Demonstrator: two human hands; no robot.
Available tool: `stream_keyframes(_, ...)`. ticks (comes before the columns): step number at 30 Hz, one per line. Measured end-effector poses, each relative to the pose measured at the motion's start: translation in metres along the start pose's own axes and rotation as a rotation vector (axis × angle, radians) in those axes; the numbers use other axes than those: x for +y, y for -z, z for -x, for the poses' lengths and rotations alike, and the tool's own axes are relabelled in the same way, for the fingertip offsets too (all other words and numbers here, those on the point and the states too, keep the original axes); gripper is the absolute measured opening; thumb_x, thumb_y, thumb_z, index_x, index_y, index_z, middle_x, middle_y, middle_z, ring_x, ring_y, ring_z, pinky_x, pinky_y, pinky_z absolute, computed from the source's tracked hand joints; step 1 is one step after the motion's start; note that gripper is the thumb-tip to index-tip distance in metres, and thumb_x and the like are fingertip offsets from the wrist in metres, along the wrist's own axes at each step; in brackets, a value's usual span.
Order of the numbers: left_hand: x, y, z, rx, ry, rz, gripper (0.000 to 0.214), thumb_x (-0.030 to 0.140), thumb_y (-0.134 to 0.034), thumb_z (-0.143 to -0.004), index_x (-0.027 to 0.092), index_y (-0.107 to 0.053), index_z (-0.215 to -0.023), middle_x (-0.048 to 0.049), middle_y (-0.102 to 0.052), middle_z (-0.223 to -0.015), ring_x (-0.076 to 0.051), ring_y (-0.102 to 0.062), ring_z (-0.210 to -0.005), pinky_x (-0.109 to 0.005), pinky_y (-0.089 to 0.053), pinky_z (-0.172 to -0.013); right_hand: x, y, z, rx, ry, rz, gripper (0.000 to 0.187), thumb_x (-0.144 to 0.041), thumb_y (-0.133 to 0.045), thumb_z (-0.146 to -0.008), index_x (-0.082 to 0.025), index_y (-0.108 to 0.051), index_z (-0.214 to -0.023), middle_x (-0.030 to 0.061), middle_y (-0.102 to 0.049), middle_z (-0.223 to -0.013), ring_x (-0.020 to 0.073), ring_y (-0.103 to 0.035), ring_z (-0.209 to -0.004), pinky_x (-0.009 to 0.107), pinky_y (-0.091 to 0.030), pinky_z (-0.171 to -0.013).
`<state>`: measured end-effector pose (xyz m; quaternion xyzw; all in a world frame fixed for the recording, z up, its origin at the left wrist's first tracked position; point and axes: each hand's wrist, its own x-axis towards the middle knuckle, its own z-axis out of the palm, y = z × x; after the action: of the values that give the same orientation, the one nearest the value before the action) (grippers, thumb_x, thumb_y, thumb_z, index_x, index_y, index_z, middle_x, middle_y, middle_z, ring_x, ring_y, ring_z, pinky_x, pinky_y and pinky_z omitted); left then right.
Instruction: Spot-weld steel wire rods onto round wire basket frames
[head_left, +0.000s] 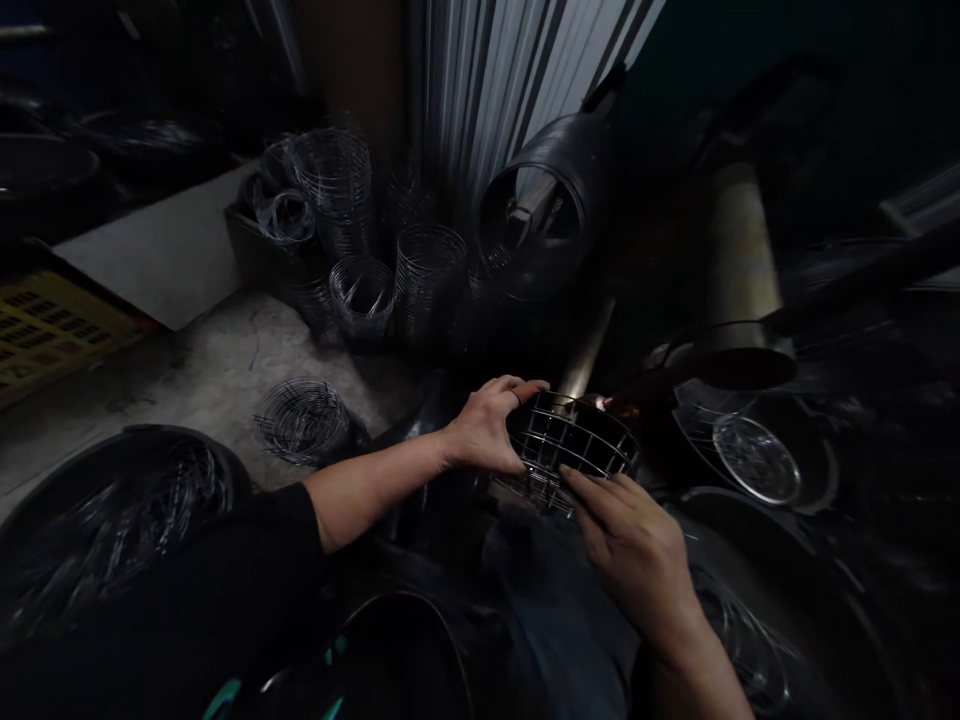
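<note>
A round wire basket (574, 445) sits in front of me at the centre of the head view. My left hand (487, 425) grips its left rim, fingers curled over the top wire. My right hand (630, 540) rests against its near side, fingertips touching the wire wall. A small orange glow (609, 404) shows at the basket's far rim, under a dark metal arm (720, 365).
Stacks of wire rings (352, 220) stand on the concrete floor at the back. A loose wire coil (304, 420) lies left of my forearm. Dark tubs (112, 510) hold more wire. A yellow crate (45, 330) is far left; a round shiny disc (756, 458) lies right.
</note>
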<state>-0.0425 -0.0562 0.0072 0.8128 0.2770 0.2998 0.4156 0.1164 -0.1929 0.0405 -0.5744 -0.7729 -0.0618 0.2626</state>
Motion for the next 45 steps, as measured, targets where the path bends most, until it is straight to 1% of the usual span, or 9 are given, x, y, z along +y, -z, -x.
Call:
stream_keyframes(5,-0.001,-0.004,-0.007,0.016,0.001,-0.017,0.092,0.041,-0.082,-0.048,0.021,-0.049,-0.132,-0.0088,-0.053,-0.119,-0.028,-0.053,-0.111,-0.045,-0.044,-0.101,0.007,0.004,-0.007,-0.057,-0.018,-0.019,0.024,-0.016,-0.046,-0.090,-0.017,-0.068,-0.100,0.0041,-0.070,-0.077,0.0161,-0.063,-0.064,0.030,-0.052,-0.066)
stream_keyframes(12,-0.006,-0.005,-0.016,0.037,0.004,0.038,0.090,0.031,-0.081,-0.047,0.020,-0.050,-0.131,-0.0071,-0.051,-0.118,-0.027,-0.054,-0.110,-0.042,-0.045,-0.101,0.017,-0.001,-0.009,0.062,0.017,0.010,0.021,-0.012,-0.050,-0.089,-0.014,-0.067,-0.100,0.0061,-0.070,-0.082,0.0171,-0.063,-0.068,0.034,-0.051,-0.073)
stream_keyframes(26,-0.009,-0.006,-0.028,0.027,0.057,0.123,0.094,0.034,-0.083,-0.043,0.016,-0.052,-0.129,-0.0081,-0.052,-0.117,-0.025,-0.057,-0.106,-0.038,-0.048,-0.098,0.022,-0.004,-0.018,0.092,-0.005,0.058,0.019,-0.018,-0.051,-0.091,-0.015,-0.070,-0.094,0.0051,-0.071,-0.078,0.0171,-0.063,-0.069,0.031,-0.051,-0.070)
stream_keyframes(30,-0.012,-0.007,-0.039,0.044,0.077,0.091,0.093,0.032,-0.082,-0.043,0.016,-0.052,-0.129,-0.0082,-0.053,-0.117,-0.025,-0.057,-0.105,-0.038,-0.047,-0.098,0.033,-0.006,-0.026,0.105,0.006,0.104,0.020,-0.018,-0.052,-0.091,-0.013,-0.070,-0.093,0.0062,-0.071,-0.078,0.0174,-0.062,-0.066,0.030,-0.050,-0.066)
stream_keyframes(35,-0.016,-0.008,-0.050,0.067,0.115,0.083,0.096,0.029,-0.082,-0.040,0.015,-0.052,-0.130,-0.0086,-0.053,-0.117,-0.024,-0.058,-0.103,-0.037,-0.048,-0.096,0.046,-0.009,-0.031,0.156,-0.023,0.048,0.017,-0.021,-0.057,-0.089,-0.015,-0.071,-0.097,0.0058,-0.072,-0.084,0.0188,-0.065,-0.073,0.031,-0.052,-0.072)
stream_keyframes(38,-0.016,-0.008,-0.053,0.044,0.130,0.076,0.099,0.024,-0.083,-0.037,0.018,-0.051,-0.131,-0.0078,-0.052,-0.119,-0.025,-0.056,-0.106,-0.038,-0.048,-0.096,0.038,-0.007,-0.022,0.250,-0.157,-0.018,0.022,-0.022,-0.061,-0.087,-0.016,-0.069,-0.107,0.0065,-0.071,-0.090,0.0187,-0.066,-0.077,0.030,-0.053,-0.074)
stream_keyframes(41,-0.015,-0.007,-0.062,0.051,0.167,0.056,0.103,0.025,-0.084,-0.035,0.018,-0.050,-0.132,-0.0088,-0.051,-0.123,-0.027,-0.054,-0.110,-0.038,-0.047,-0.098,0.023,-0.003,-0.011,0.341,-0.383,-0.142,0.032,-0.026,-0.066,-0.084,-0.020,-0.067,-0.116,0.0065,-0.070,-0.100,0.0199,-0.066,-0.086,0.032,-0.052,-0.080)
stream_keyframes(42,-0.015,-0.006,-0.066,0.059,0.185,0.051,0.105,0.026,-0.085,-0.034,0.017,-0.050,-0.133,-0.0093,-0.051,-0.123,-0.028,-0.054,-0.111,-0.038,-0.046,-0.099,0.018,-0.002,-0.007,0.329,-0.462,-0.211,0.037,-0.029,-0.068,-0.082,-0.021,-0.065,-0.118,0.0065,-0.069,-0.103,0.0208,-0.066,-0.088,0.033,-0.052,-0.082)
stream_keyframes(45,-0.020,-0.005,-0.072,0.055,0.204,0.050,0.108,0.028,-0.086,-0.035,0.016,-0.047,-0.135,-0.0111,-0.051,-0.125,-0.029,-0.053,-0.114,-0.040,-0.043,-0.103,0.005,-0.002,0.008,0.187,-0.698,-0.487,0.057,-0.039,-0.077,-0.071,-0.021,-0.062,-0.123,0.0072,-0.069,-0.104,0.0226,-0.065,-0.088,0.035,-0.052,-0.081)
